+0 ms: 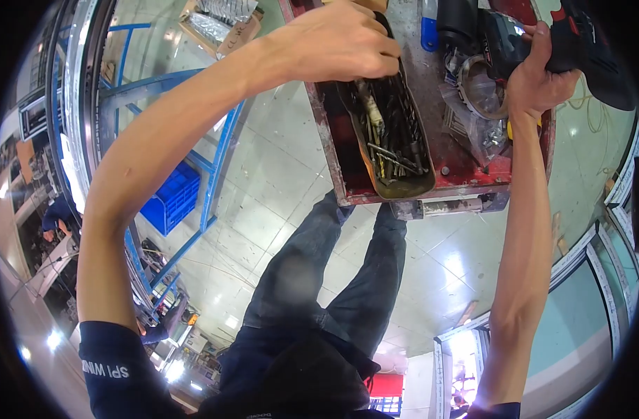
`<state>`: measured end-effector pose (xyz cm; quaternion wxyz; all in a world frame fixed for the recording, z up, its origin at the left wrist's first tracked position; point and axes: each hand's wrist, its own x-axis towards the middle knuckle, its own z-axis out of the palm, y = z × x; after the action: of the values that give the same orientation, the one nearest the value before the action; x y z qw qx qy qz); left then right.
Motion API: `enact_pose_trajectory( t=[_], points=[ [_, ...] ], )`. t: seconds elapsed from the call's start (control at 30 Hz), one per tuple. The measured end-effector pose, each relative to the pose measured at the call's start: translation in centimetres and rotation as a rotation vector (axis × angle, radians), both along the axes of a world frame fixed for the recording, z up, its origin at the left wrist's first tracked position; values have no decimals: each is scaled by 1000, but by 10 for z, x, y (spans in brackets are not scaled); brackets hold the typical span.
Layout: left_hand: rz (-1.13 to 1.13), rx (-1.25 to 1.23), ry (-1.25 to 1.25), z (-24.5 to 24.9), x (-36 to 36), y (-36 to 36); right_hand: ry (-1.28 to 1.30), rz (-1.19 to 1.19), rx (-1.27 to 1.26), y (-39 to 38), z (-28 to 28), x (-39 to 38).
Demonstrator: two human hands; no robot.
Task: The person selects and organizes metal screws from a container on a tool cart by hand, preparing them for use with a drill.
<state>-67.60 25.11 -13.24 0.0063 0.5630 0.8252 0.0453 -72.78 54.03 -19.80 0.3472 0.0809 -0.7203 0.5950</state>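
Observation:
My left hand is curled over the far part of a long narrow tray. Its fingers are bent inward, and whatever they may hold is hidden beneath the hand. Several drill bits and other thin dark metal pieces lie in the tray, along with a pale-wrapped stick-like piece. My right hand grips a black cordless drill with a red detail, above the right edge of the red cart. The drill's far end runs into the dark rim of the view.
Beside the tray are a metal ring, plastic bags of small parts, a black cylinder and a blue-handled tool. A blue frame, blue crate and cardboard box stand left. Framed panels stand lower right.

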Motion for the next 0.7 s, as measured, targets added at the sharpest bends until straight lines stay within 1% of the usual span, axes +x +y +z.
enact_pose_trajectory(
  t=[0.07, 0.13, 0.17, 0.23, 0.33, 0.47, 0.5, 0.6, 0.63, 0.7],
  points=[
    [193, 142, 24, 9, 0, -12, -23, -5, -51, -3, 1, 2],
    [371, 312, -26, 14, 3, -18, -33, -11, -60, -4, 1, 2],
    [456, 410, -91, 16, 7, -19, -34, -13, -43, -3, 1, 2],
    [672, 362, -330, 25, 26, -23, -31, -23, -15, 0, 1, 2],
    [289, 259, -157, 32, 34, -29, -24, -31, -19, -3, 0, 2],
    [194, 86, -164, 41, 44, -16, -13, -14, -82, -6, 1, 2],
    [172, 89, -243, 37, 41, -8, -6, -6, -100, -8, 1, 2],
    [147, -164, -332, 30, 34, 15, -15, -28, -17, 0, -3, -1],
    [160, -234, -421, 28, 30, 24, -12, -21, -17, -2, -2, -1],
    [129, -296, -421, 27, 23, 30, -10, -15, -15, -1, -1, 0]
  ],
)
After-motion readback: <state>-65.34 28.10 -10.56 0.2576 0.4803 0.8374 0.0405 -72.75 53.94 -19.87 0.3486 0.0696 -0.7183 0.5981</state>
